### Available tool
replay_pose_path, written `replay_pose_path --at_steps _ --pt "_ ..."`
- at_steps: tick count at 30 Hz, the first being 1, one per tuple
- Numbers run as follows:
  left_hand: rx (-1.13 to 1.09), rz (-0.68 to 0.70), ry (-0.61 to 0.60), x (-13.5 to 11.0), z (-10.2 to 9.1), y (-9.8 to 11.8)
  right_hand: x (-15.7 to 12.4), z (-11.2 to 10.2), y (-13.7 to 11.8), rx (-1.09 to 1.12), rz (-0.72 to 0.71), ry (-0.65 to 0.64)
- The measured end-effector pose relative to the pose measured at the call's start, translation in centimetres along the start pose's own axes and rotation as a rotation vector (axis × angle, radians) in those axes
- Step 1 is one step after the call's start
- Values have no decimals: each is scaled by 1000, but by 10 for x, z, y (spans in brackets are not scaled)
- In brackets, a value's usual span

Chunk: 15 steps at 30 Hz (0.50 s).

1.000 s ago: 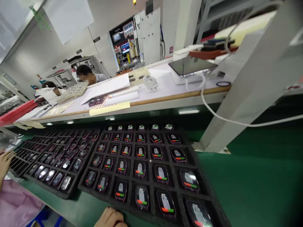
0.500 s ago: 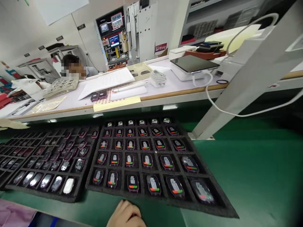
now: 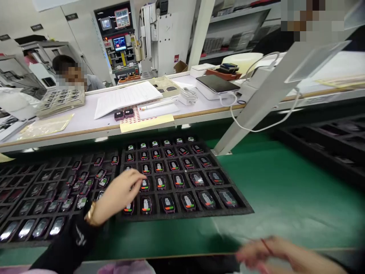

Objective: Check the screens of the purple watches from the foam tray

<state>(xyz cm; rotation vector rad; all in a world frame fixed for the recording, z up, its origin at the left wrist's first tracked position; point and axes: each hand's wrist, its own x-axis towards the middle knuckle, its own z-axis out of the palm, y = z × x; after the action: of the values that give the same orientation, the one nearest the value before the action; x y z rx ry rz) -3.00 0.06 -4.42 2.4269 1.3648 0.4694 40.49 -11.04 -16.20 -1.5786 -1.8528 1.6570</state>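
Observation:
My left hand (image 3: pixel 122 194) reaches from the lower left over a black foam tray (image 3: pixel 185 220). Its fingers are slightly bent, with fingertips at a smartwatch (image 3: pixel 145 185) in the left part of the tray; no object shows in the hand. Whether it touches the watch, I cannot make out. More smartwatches with lit screens, such as this smartwatch (image 3: pixel 169 203), fill the tray's compartments. My right hand (image 3: pixel 265 251), blurred by motion, hovers near the table's front edge at lower right; its fingers are smeared.
Further left lies another foam tray (image 3: pixel 17 243) of watches, some piled together. A slanted white post (image 3: pixel 236 121) stands behind the tray, with a dark tray (image 3: pixel 322 152) beyond at right. The shelf holds papers (image 3: pixel 125 99) and a tablet (image 3: pixel 218 83). A person (image 3: pixel 95 83) sits behind.
The view has shifted to the right. A hand that was below the tray is gone from there; my left hand is now over the tray and my right hand at lower right.

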Motion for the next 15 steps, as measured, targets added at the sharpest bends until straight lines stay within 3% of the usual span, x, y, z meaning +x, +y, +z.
replay_pose_path --at_steps 2,6,10,15 --pt "134 -59 -62 32 -10 -30 25 -43 -47 -69 -73 89" --pt "226 -179 -39 97 -9 -90 116 -116 -117 -168 -96 333" --pt "307 -341 23 138 6 -132 200 -156 -136 -326 -17 570" --pt "301 -476 44 156 24 -159 261 -169 -132 -512 119 671"
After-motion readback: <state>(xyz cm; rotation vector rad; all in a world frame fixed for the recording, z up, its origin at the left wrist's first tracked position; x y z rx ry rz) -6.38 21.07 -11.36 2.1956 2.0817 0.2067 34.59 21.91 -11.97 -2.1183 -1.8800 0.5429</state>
